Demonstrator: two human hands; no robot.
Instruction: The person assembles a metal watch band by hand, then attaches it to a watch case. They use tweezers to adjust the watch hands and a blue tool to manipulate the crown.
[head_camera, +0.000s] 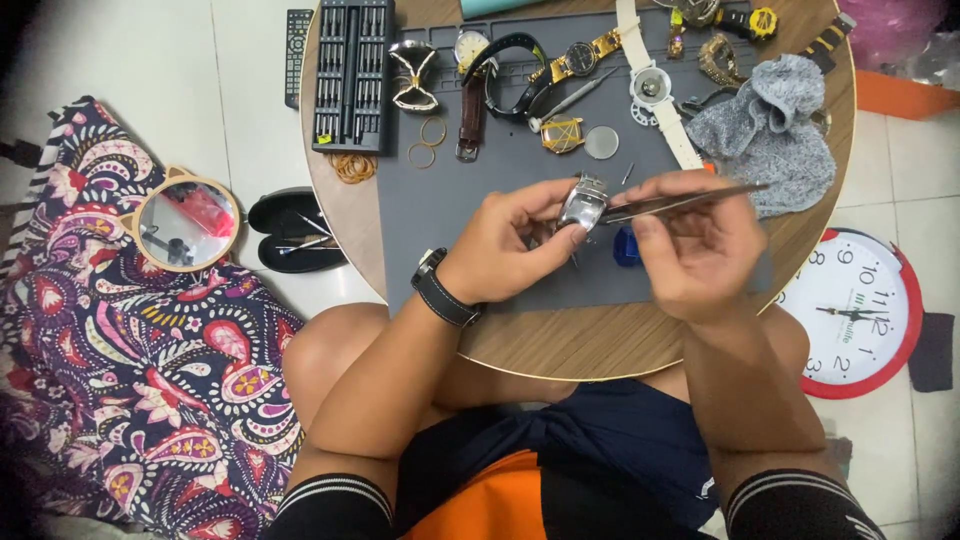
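Above the near edge of the round wooden tabletop (560, 350), the left hand (500, 250) has its fingers closed around a silver watch case (583, 203), held just over the grey work mat (470, 200). The right hand (695, 245) pinches metal tweezers (680, 203), whose tips touch the case. Farther back lie a grey cloth (770, 135), loose watches (560, 65) and a black screwdriver set (352, 75).
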